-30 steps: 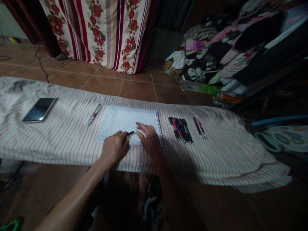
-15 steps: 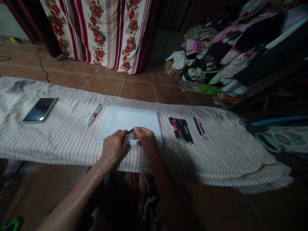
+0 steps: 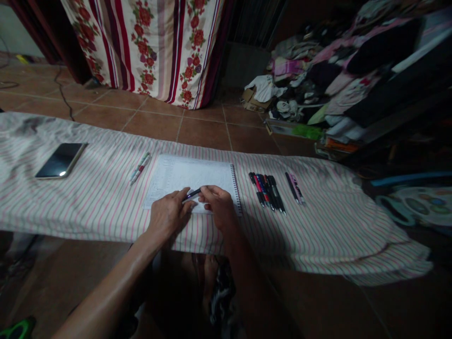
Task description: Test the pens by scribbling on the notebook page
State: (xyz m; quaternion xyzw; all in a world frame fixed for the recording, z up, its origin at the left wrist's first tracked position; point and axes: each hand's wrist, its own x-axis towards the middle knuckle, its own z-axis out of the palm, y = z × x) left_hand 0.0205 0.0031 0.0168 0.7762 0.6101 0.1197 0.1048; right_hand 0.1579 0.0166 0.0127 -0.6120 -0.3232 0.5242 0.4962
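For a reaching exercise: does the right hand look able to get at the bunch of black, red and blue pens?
Probably yes: between the right hand and those pens lie only the edge of a white spiral notebook and striped cloth, though the hand seems to grip a slim dark pen.

Dim light, brown tiled floor point(image 3: 203, 132), pale wall point(image 3: 21, 37) far upper left, floral striped curtain point(image 3: 164, 52) upper left, heaped clothes point(image 3: 337, 84) upper right

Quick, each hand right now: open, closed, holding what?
Left hand: closed on one end of a dark pen.
Right hand: closed on the pen's other end, over the notebook.
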